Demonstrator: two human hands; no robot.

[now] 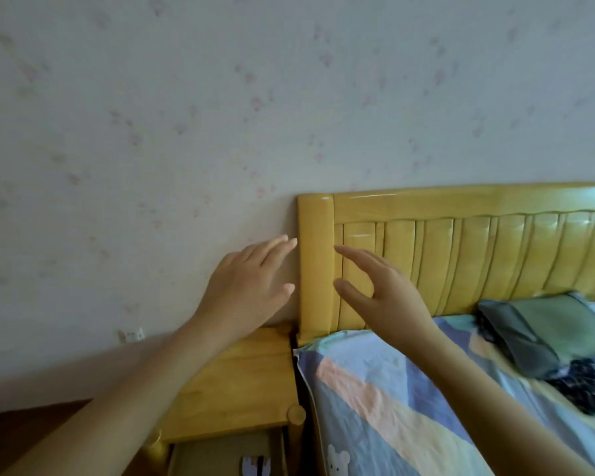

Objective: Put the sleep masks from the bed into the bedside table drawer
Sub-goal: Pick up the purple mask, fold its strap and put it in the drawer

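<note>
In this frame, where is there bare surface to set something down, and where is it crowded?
Free: the yellow wooden bedside table top, between wall and bed; the patchwork sheet near the headboard corner. Crowded: the bed's right side, with a grey-green folded bundle and dark patterned item. The open drawer already holds a white-and-dark item.

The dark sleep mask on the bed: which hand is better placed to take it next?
Probably the right hand. It is open and raised over the bed, on the side where the dark sleep mask lies. The left hand, also open, is over the bedside table, farther away.
</note>
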